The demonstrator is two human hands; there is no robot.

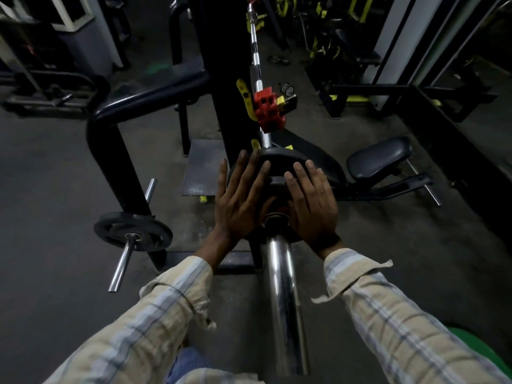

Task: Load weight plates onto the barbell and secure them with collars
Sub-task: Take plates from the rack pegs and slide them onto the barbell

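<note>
A chrome barbell sleeve runs from the bottom of the view away from me. A black weight plate sits on it. My left hand lies flat against the plate's left side with straight fingers. My right hand presses its right side the same way. Beyond the plate the bar continues upward, and a red collar is clamped on it next to a yellow rack hook.
A black rack upright stands left of the bar. Another black plate hangs on a chrome storage peg at the lower left. A black padded seat is at the right. Dark machines fill the background.
</note>
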